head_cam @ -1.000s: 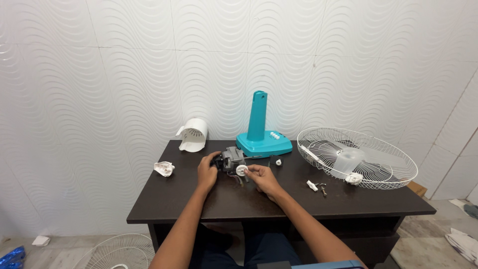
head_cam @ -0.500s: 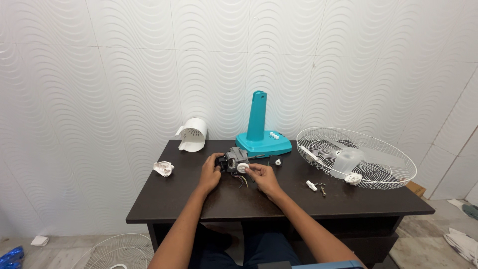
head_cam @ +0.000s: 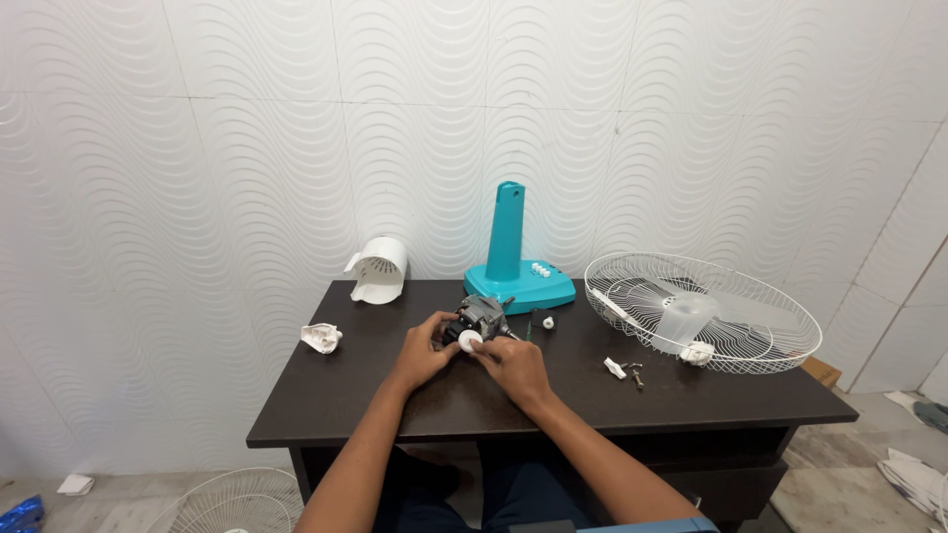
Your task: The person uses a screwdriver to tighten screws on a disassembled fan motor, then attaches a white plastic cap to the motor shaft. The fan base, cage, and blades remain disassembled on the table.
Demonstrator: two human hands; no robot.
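Note:
A small fan motor (head_cam: 482,317) rests on the dark table (head_cam: 336,395), with a round white knob (head_cam: 469,341) at its near end. My left hand (head_cam: 423,353) holds the motor's left side. My right hand (head_cam: 513,363) pinches the white knob from the right. Both forearms reach in from the bottom edge.
A teal fan stand (head_cam: 515,265) stands behind the motor. A white motor cover (head_cam: 378,268) lies at the back left, a small white part (head_cam: 321,338) further left. A white wire fan guard with a blade (head_cam: 703,310) and small screws (head_cam: 625,371) lie right. Another guard (head_cam: 237,501) is on the floor.
Both hands and the motor stay at the same spot on the table. The fingers of my right hand have shifted slightly on the white knob.

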